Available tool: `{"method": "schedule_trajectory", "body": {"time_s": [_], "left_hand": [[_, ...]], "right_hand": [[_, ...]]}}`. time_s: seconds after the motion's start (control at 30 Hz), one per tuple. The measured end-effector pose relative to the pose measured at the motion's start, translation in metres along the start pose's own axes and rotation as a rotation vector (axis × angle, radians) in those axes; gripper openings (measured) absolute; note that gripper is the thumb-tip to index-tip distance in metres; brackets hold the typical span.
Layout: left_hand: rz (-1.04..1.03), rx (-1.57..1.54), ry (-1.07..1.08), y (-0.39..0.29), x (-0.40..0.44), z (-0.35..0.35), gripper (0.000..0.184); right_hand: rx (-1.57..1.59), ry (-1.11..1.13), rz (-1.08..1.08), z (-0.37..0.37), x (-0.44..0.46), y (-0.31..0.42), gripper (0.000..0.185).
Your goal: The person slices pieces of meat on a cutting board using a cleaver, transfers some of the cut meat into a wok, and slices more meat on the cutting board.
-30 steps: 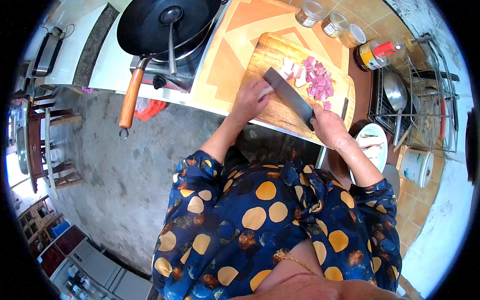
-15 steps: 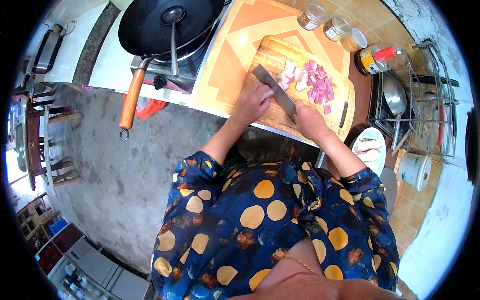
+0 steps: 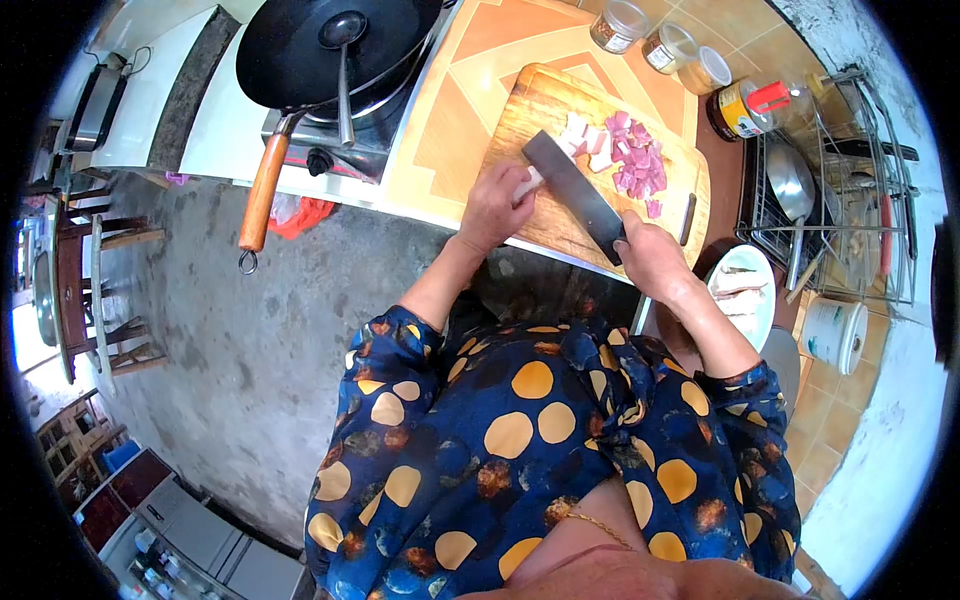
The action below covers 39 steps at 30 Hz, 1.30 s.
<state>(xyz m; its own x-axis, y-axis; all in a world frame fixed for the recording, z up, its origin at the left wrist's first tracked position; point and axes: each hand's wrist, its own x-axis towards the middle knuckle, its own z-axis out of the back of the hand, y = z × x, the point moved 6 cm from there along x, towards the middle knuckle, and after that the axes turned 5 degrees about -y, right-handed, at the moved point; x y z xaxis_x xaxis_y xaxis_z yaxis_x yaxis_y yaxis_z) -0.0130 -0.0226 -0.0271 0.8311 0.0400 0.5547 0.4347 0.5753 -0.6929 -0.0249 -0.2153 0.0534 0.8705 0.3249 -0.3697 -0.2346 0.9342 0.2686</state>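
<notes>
My right hand (image 3: 650,258) is closed round the handle of a broad dark cleaver (image 3: 575,195), whose blade lies slantwise over the wooden cutting board (image 3: 540,105). Just left of the blade, my left hand (image 3: 492,208) has its fingers curled on a pale piece of meat (image 3: 527,184); most of the piece is hidden under them. Beyond the blade, pale chunks (image 3: 590,142) and a pile of dark pink meat pieces (image 3: 638,165) rest on the board.
A black wok (image 3: 290,60) with a ladle (image 3: 345,90) sits on the stove at the left. Jars (image 3: 668,48) line the tiled wall. On the right are a wire rack (image 3: 850,250), a red-capped jar (image 3: 742,108) and a white dish (image 3: 745,300) holding pale strips.
The cleaver and my right hand swung toward me and left, then moved back right. My left hand stayed closed on the meat, shifting only slightly.
</notes>
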Motion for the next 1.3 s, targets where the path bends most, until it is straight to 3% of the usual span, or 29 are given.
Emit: {"method": "schedule_trajectory", "body": {"time_s": [0.33, 0.53, 0.8, 1.03, 1.3], "left_hand": [[-0.024, -0.053, -0.004, 0.002, 0.002, 0.001, 0.022], [-0.038, -0.045, -0.026, -0.001, 0.000, 0.000, 0.022], [-0.003, -0.001, -0.028, 0.000, -0.008, 0.013, 0.029], [0.016, -0.001, -0.041, 0.002, -0.009, 0.013, 0.027], [0.023, -0.011, -0.029, 0.005, -0.009, 0.012, 0.025]], "right_hand": [[-0.018, 0.025, 0.062, -0.009, 0.015, 0.007, 0.022], [-0.041, 0.031, 0.018, -0.029, 0.036, 0.014, 0.016], [-0.093, 0.154, -0.085, -0.011, -0.002, -0.012, 0.024], [-0.045, 0.024, 0.037, -0.001, 0.001, 0.003, 0.022], [-0.037, 0.082, 0.002, -0.004, 0.004, 0.005, 0.023]]}}
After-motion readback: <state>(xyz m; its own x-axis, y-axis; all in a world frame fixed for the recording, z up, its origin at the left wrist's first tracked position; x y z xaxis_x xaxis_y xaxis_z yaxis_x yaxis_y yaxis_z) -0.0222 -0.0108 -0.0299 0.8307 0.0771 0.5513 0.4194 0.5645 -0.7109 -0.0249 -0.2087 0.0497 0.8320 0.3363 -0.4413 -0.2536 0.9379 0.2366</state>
